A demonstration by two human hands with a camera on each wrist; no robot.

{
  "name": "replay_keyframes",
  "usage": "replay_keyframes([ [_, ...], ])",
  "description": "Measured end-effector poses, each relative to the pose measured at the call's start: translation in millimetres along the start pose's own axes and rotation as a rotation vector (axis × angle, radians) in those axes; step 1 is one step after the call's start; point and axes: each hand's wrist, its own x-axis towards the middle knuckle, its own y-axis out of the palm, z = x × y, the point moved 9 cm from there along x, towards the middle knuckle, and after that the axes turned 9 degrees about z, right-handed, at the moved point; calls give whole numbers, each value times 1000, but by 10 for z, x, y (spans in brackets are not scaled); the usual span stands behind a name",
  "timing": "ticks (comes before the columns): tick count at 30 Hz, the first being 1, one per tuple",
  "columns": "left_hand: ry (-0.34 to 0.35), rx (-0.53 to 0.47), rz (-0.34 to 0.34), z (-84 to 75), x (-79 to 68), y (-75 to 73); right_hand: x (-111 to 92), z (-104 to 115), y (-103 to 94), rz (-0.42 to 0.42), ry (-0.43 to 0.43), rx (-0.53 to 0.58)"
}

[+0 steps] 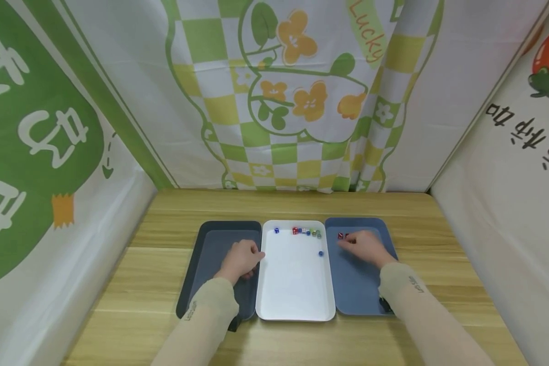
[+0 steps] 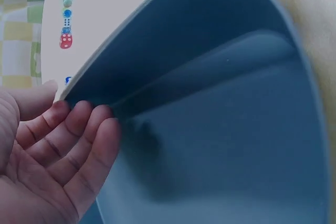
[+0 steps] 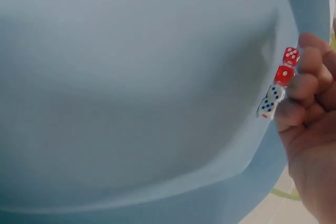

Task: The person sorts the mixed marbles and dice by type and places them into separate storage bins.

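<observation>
My left hand (image 1: 242, 258) reaches over the dark grey tray (image 1: 203, 254) to its right rim. In the left wrist view the thumb lies on the white tray's side and curled fingers on the dark side, so the hand pinches the adjoining rims. My right hand (image 1: 367, 246) is over the blue tray (image 1: 357, 292) with bent fingers close beside a row of dice. Two red dice (image 3: 284, 75) and white dice with blue pips (image 3: 268, 106) form that row. I cannot tell whether the fingertips hold a die.
In the middle, the white tray (image 1: 295, 295) holds a red die (image 1: 295, 231) and several small blue, white and greenish dice along its far side. One blue die (image 1: 321, 253) lies near its right wall. The wooden table (image 1: 137, 284) ends at a patterned curtain (image 1: 297, 152).
</observation>
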Motion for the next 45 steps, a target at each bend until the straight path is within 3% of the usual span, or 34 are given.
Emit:
replay_keyframes([
  [7,45,54,-81,-171,15,-130,-20,16,138,110,72,125],
  [14,147,-100,-59,-422,10,-130,-49,28,211,155,107,231],
  [19,190,-190,-2,-601,62,-28,-47,9,320,205,135,313],
  [27,240,-315,64,-830,161,174,-29,47,444,257,150,337],
  [36,254,-355,74,-905,328,386,-53,49,504,282,176,374],
  [45,225,-401,107,-895,433,639,-36,23,557,356,168,473],
])
